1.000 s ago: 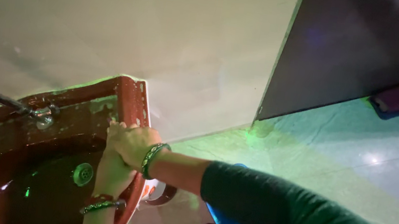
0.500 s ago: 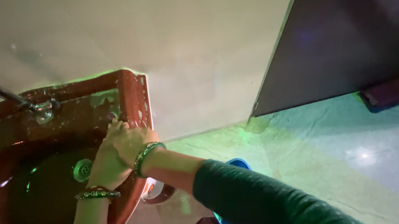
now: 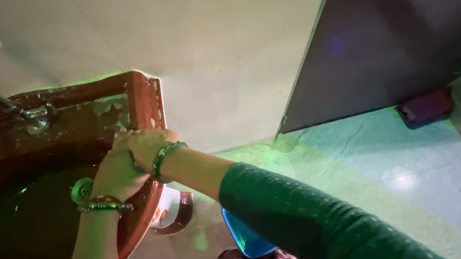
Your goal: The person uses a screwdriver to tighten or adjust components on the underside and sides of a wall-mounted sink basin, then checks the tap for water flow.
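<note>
A dark red wash basin (image 3: 144, 99) fills the lower left, with a metal tap (image 3: 34, 115) at its back and a round drain (image 3: 81, 189) in its bowl. My left hand (image 3: 116, 173) comes up from below, a bangle on its wrist, and rests against the basin's right rim. My right hand (image 3: 147, 145), in a green sleeve with green bangles, lies over the left hand at the same rim. The two hands are pressed together; I cannot tell whether anything is held between them.
A pale wall (image 3: 207, 36) stands behind the basin. A dark door panel (image 3: 385, 55) is at the upper right, above a light tiled floor (image 3: 393, 170). A purple object (image 3: 426, 106) lies by the door's foot. A blue object (image 3: 245, 237) shows under my right arm.
The view has swung a little, so the basin sits lower and further left. My hands stay clasped together at the basin's right rim.
</note>
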